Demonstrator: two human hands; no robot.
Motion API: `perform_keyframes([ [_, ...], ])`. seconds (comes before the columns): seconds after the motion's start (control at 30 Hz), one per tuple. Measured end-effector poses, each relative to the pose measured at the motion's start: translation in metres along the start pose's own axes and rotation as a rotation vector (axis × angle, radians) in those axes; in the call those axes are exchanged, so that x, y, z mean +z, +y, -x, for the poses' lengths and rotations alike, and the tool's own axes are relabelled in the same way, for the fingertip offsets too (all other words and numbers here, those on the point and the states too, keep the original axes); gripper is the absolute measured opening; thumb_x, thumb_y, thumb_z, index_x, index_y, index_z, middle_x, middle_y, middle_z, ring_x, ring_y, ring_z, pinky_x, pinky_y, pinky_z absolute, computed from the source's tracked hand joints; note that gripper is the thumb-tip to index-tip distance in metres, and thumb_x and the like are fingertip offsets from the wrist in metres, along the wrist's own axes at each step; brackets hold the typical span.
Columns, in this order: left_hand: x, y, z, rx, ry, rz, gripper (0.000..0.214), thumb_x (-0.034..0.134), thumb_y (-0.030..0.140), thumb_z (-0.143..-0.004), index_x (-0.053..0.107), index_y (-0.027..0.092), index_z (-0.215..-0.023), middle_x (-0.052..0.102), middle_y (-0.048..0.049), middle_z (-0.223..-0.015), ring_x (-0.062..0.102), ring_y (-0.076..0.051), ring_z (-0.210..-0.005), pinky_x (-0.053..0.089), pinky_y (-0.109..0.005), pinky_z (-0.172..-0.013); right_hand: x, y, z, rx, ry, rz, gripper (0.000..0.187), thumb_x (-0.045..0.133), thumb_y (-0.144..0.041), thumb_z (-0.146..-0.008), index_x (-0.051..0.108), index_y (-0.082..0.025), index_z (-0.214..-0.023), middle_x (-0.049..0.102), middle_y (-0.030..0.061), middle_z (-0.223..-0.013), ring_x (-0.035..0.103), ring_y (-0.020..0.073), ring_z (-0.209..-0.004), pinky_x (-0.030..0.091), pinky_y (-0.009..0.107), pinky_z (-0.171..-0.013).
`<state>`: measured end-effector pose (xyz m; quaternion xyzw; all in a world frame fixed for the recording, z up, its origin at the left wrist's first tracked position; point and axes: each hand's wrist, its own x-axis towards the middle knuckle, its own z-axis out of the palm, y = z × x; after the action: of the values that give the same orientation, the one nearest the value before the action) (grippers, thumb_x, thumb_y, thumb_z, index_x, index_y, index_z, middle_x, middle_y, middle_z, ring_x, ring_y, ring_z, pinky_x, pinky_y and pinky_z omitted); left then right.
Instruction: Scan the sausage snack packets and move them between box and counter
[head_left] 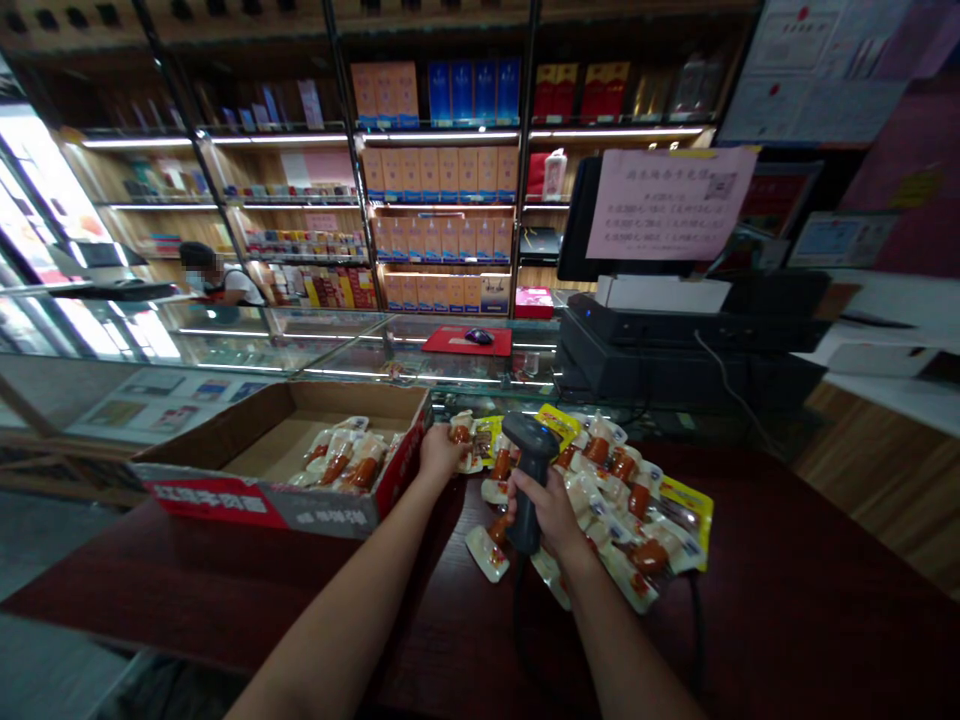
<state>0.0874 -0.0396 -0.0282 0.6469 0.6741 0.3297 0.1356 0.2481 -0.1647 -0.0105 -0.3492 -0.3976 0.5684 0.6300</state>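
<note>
My right hand [551, 508] is wrapped round the handle of a dark barcode scanner [529, 450], held upright over the table with its head at the top. To its left, my left hand [442, 453] has its fingers closed on a clear-and-white snack packet [462, 430] with brown food inside, beside the box's right wall. Many similar packets [600, 490] lie in a loose pile around and behind the scanner, with a few yellow packets [686, 515] among them. One packet [489, 550] lies apart, in front of the scanner. More packets [352, 460] rest inside the open cardboard box [217, 505].
The dark red table [787, 560] carries the box and the pile. A scanner cable [697, 620] trails over it. Behind are a glass counter [352, 350], a mouse [478, 337] on a red mat, and a monitor with a paper notice [667, 205]. A person [221, 280] is at the far left.
</note>
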Motion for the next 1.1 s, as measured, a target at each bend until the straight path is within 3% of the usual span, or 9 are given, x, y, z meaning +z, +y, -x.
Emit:
perform_keyframes([
  [0.2, -0.002, -0.005, 0.003, -0.035, -0.027, 0.392, 0.022, 0.068, 0.013, -0.059, 0.061, 0.015, -0.080, 0.067, -0.0039, -0.075, 0.062, -0.016, -0.069, 0.046, -0.025, -0.064, 0.001, -0.001, 0.001, 0.011, 0.011, 0.005, 0.037, 0.072, -0.037, -0.065, 0.056, -0.016, -0.090, 0.057, -0.0057, -0.053, 0.051, 0.0101, -0.036, 0.047, 0.023, -0.034],
  [0.37, -0.011, -0.009, 0.017, -0.079, -0.001, 0.986, 0.036, 0.072, 0.023, -0.052, 0.057, 0.014, -0.083, 0.066, -0.0037, -0.075, 0.060, -0.014, -0.062, 0.047, -0.025, -0.059, 0.000, -0.002, 0.001, 0.009, 0.009, 0.038, 0.032, 0.073, -0.038, -0.065, 0.057, -0.016, -0.082, 0.057, -0.0048, -0.051, 0.051, 0.0098, -0.036, 0.047, 0.023, -0.034],
  [0.47, -0.010, -0.011, 0.023, -0.079, 0.066, 1.155, 0.035, 0.071, 0.031, -0.052, 0.056, 0.013, -0.077, 0.064, -0.0033, -0.070, 0.058, -0.013, -0.059, 0.045, -0.025, -0.059, -0.001, -0.003, 0.001, 0.023, 0.016, 0.035, 0.038, 0.074, -0.038, -0.063, 0.056, -0.017, -0.090, 0.057, -0.0056, -0.052, 0.051, 0.0108, -0.037, 0.047, 0.024, -0.034],
  [0.67, 0.007, -0.017, 0.023, -0.099, 0.331, 1.133, 0.034, 0.054, 0.046, -0.068, 0.051, 0.016, -0.083, 0.058, 0.0008, -0.071, 0.056, -0.011, -0.062, 0.045, -0.024, -0.061, -0.004, -0.003, -0.001, 0.054, 0.030, 0.032, 0.041, 0.075, -0.040, -0.061, 0.056, -0.018, -0.089, 0.056, -0.0062, -0.051, 0.050, 0.0109, -0.036, 0.046, 0.024, -0.035],
  [0.9, 0.014, -0.023, 0.022, -0.089, 0.368, 0.940, 0.033, 0.045, 0.048, -0.076, 0.054, 0.017, -0.082, 0.059, -0.0015, -0.074, 0.057, -0.013, -0.070, 0.047, -0.025, -0.064, -0.005, -0.004, 0.002, 0.078, -0.005, 0.058, 0.043, 0.073, -0.038, -0.063, 0.054, -0.017, -0.095, 0.058, -0.0059, -0.052, 0.051, 0.0108, -0.037, 0.046, 0.023, -0.034],
  [1.1, 0.016, -0.021, 0.022, -0.099, 0.390, 0.967, 0.029, 0.045, 0.044, -0.078, 0.055, 0.016, -0.081, 0.060, -0.0018, -0.074, 0.057, -0.013, -0.071, 0.046, -0.025, -0.066, -0.002, -0.003, 0.004, 0.105, -0.007, 0.128, 0.039, 0.073, -0.039, -0.064, 0.053, -0.017, -0.090, 0.058, -0.0056, -0.052, 0.051, 0.0108, -0.036, 0.046, 0.023, -0.034],
])
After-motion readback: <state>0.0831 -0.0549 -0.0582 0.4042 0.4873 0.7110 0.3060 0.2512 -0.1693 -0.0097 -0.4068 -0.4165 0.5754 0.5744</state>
